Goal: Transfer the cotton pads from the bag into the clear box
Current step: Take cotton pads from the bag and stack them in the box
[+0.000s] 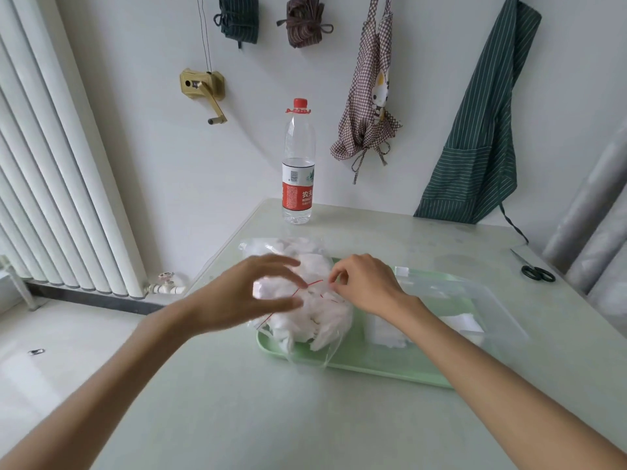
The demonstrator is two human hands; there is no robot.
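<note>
1 bag (315,310) of cotton pads btwn 2 hands; 1 clear box (475,300) just beyond R hand (366,286). R pinches bag's top edge; L hand (251,293) blurred, fingers spread, grip can't tell.

Glossy clear plastic bag (305,300), fluffy white cotton pads (322,320), smooth plastic tray (373,368)

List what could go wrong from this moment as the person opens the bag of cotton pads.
1. The clear plastic bag of white cotton pads overhangs the pale green tray's front rim; pads may spill onto the table.
2. Only the right hand pinches the bag's red-lined edge; the left hand hovers open, so the bag may slip.
</note>
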